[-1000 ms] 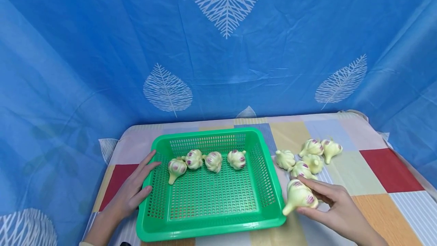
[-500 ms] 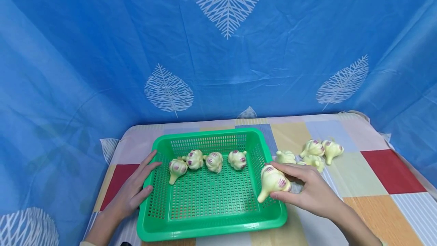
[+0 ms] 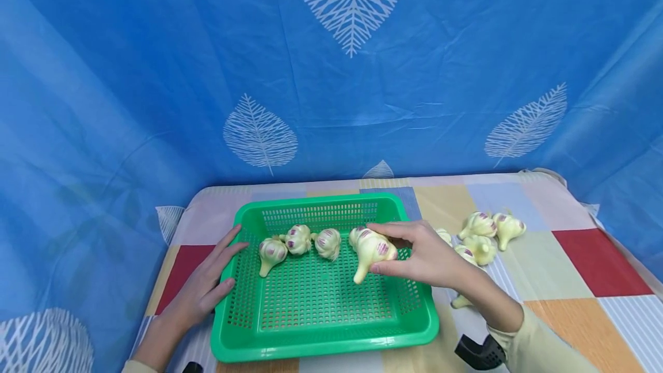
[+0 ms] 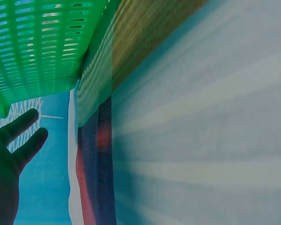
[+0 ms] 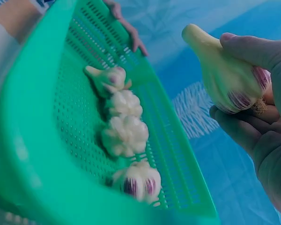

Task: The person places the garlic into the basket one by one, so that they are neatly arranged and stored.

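My right hand [image 3: 427,252] grips a garlic bulb [image 3: 374,251] between thumb and fingers, held over the right half of the green plastic basket [image 3: 323,349]. In the right wrist view this garlic [image 5: 232,75] has a pale neck, purple streaks and a tuft of roots. Several garlic bulbs lie in a row inside the basket, among them one at the left end [image 3: 271,254] and a rounder one [image 3: 327,243]; the rightmost is partly hidden behind the held bulb. My left hand [image 3: 199,286] rests with straight, spread fingers at the basket's left rim.
More garlic bulbs [image 3: 480,248] lie in a loose group on the patchwork tablecloth [image 3: 564,315] right of the basket, some partly covered by my right arm. A blue curtain [image 3: 342,102] with white leaf prints hangs behind and beside the table.
My right hand has carried the garlic bulb leftward from beside the loose group, across the basket's right rim, to above its inside. The left hand stays at the left rim.
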Tool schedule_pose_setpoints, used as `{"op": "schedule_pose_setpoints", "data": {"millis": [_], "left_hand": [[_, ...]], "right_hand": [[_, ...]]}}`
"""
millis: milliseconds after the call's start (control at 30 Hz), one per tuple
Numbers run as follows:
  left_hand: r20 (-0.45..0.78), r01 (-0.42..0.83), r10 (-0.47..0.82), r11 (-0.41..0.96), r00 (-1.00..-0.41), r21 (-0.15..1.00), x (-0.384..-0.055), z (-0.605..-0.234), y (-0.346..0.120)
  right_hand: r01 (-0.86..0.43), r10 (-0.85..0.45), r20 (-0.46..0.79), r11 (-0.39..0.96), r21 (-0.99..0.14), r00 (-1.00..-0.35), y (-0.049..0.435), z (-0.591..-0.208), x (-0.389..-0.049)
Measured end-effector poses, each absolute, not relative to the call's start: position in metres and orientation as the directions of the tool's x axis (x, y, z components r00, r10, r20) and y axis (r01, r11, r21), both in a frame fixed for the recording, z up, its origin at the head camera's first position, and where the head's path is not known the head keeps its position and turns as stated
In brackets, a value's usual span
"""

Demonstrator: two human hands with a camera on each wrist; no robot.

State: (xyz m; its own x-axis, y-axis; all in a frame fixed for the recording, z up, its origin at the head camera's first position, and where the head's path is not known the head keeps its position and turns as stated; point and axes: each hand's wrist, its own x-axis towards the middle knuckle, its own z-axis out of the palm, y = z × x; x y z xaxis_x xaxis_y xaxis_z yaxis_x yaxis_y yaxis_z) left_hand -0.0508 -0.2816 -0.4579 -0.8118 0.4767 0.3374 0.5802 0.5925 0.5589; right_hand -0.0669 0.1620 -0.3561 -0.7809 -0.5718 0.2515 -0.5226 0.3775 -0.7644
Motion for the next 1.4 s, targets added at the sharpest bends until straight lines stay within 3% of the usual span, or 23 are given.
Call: {"op": "schedule_pose_setpoints", "data": {"millis": [400,833,1000,1400], "left_hand": [[0.346,0.583,0.473,0.591,-0.810,0.557,-0.051,-0.459,-0.281],[0.347,0.583,0.473,0.587,-0.810,0.562,-0.051,-0.461,-0.281],[0.352,0.584,0.471,0.579,-0.809,0.568,-0.051,-0.460,-0.281],[0.366,0.601,0.483,0.549,-0.795,0.581,-0.052,-0.461,-0.282]], "right_hand": [[-0.571,-0.752,0.146,0.343,-0.746,-0.642,0.113,-0.362,-0.094],[-0.777,-0.932,0.080,0.244,-0.581,-0.353,0.044,-0.395,-0.112],[-0.823,-0.961,0.069,0.192,-0.534,-0.269,0.018,-0.406,-0.113],[-0.898,-0.967,0.012,0.231,-0.374,-0.254,-0.018,-0.429,-0.110]]}}
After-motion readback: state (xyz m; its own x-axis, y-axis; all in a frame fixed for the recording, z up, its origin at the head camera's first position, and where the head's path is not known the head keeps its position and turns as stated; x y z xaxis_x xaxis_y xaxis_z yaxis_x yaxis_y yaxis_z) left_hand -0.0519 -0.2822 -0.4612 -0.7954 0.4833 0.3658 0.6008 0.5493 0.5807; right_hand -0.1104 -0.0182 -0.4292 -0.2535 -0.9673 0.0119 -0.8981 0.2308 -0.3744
